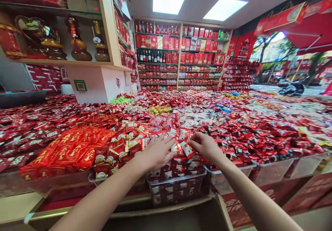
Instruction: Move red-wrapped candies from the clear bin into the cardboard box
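A clear plastic bin (pixel 178 179) in front of me is heaped with small red-and-white wrapped candy packets. My left hand (pixel 159 151) lies palm down over the left part of the heap, its fingers stretched out and touching the wrappers. On the right side of the same bin, my right hand (pixel 206 147) has its thumb and fingertips curled together at the edge of one candy packet (pixel 187 149). Both hands rest low, close to the pile. What lies under my left palm is hidden.
Below the bin's front stands an open cardboard box (pixel 168 220). Bright red packets (pixel 75 148) and brown-and-gold packets (pixel 114 153) fill neighbouring bins on the left. Dark red packets (pixel 254 137) spread rightward. A wooden display cabinet (pixel 115 26) overhangs the left; stocked shelves (pixel 178 56) line the back.
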A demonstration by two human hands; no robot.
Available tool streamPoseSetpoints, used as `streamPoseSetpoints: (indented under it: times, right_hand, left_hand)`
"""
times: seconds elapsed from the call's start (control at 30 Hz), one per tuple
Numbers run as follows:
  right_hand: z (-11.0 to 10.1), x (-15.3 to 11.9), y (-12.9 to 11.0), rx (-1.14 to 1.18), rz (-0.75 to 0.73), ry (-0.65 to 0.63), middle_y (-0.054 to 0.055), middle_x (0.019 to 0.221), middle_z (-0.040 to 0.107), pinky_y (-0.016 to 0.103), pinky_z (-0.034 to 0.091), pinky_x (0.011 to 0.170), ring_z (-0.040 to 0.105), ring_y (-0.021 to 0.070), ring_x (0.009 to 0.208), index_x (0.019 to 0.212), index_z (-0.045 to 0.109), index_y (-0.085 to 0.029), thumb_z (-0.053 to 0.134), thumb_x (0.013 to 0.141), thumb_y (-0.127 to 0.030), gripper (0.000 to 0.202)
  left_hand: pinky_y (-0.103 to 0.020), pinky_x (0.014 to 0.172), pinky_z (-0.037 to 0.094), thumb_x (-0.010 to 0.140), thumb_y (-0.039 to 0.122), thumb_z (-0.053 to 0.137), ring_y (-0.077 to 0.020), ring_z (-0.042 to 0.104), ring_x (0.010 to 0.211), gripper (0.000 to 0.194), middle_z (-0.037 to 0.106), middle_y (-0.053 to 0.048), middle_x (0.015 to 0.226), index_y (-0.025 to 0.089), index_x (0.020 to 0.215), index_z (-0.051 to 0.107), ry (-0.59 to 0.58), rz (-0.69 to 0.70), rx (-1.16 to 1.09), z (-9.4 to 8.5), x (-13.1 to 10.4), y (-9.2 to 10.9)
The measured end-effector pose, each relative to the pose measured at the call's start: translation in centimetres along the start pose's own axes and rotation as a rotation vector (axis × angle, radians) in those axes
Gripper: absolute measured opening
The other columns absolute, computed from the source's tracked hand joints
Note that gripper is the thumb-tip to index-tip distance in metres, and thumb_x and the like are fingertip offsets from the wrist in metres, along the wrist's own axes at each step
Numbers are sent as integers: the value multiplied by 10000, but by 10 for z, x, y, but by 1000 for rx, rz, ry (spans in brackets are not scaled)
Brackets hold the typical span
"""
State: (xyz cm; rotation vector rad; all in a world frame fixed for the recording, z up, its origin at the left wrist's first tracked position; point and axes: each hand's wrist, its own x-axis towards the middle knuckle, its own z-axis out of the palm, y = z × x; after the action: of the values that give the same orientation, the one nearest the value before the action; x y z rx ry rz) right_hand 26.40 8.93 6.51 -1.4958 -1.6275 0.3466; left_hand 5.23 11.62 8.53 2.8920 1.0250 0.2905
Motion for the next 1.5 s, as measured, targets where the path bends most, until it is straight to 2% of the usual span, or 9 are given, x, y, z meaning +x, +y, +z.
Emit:
streamPoseSetpoints:
  times: [0.27, 0.37, 0.57, 0.7, 0.8, 0.9, 1.1, 1.3, 1.5]
  right_hand:
    - [11, 2, -10, -265, -84, 9, 32, 659, 607, 301, 383, 614, 545, 194, 646, 629, 536, -210, 539, 761, -241, 136]
    - [9, 0, -10, -333, -98, 9, 65, 758, 616, 322, 403, 699, 562, 223, 761, 710, 582, -195, 544, 784, -279, 118]
    - [10, 8, -7, -369, -105, -44, 136, 947, 613, 315, 410, 833, 561, 232, 925, 878, 641, -124, 516, 838, -297, 217]
    - [11, 19, -8, -364, -114, -88, 143, 953, 625, 320, 421, 834, 568, 240, 938, 900, 654, -104, 527, 833, -260, 212]
    - [7, 22, -10, -357, -120, -104, 151, 964, 636, 340, 424, 841, 575, 250, 941, 942, 651, -94, 519, 839, -263, 238]
    - [-1, 15, -9, -343, -121, -108, 161, 1007, 635, 343, 430, 852, 580, 245, 962, 1005, 634, -82, 511, 848, -280, 281]
    - [-12, -5, -8, -358, -167, -214, 138, 1222, 568, 389, 373, 956, 488, 265, 1163, 1051, 657, -191, 648, 746, -328, 335]
    - [1, -8, -11, -405, -156, -129, 121, 1059, 645, 401, 399, 885, 552, 271, 1025, 970, 678, -186, 639, 749, -296, 250]
    - [15, -6, -8, -431, -168, -40, 118, 963, 653, 401, 394, 857, 551, 262, 956, 920, 647, -165, 599, 777, -293, 197]
  left_hand:
    - [-484, 1019, 310, 871, 437, 416, -313, 377, 1260, 484, 490, -87, 1348, 231, 1309, 424, -23, 35, -4, -5, 8, -2]
    - [-437, 1009, 330, 853, 406, 462, -283, 414, 1234, 429, 539, -70, 1293, 249, 1252, 476, -23, 53, -12, -8, 8, -1]
    - [-530, 973, 333, 824, 332, 485, -349, 424, 1204, 403, 556, -121, 1248, 207, 1206, 515, -44, 28, -2, -10, 9, 6]
    - [-487, 986, 338, 827, 433, 487, -314, 433, 1197, 450, 516, -131, 1283, 187, 1204, 511, -33, 42, 0, -13, 13, 11]
    - [-558, 1007, 270, 832, 516, 443, -350, 341, 1263, 564, 420, -165, 1366, 174, 1280, 440, -18, 31, 8, -11, 18, 12]
    - [-617, 969, 274, 832, 529, 435, -383, 358, 1242, 569, 465, -172, 1322, 200, 1297, 431, -36, 16, 14, -8, 20, 13]
    - [-484, 980, 349, 793, 421, 537, -319, 416, 1210, 499, 475, -104, 1318, 255, 1259, 474, -79, 26, 5, -17, 18, 14]
    - [-527, 966, 350, 759, 343, 561, -357, 413, 1199, 488, 486, -141, 1302, 199, 1223, 515, -120, 18, 13, -21, 15, 15]
    - [-550, 1001, 288, 751, 339, 588, -364, 369, 1239, 487, 468, -120, 1338, 233, 1222, 520, -116, 7, -24, -15, 22, 12]
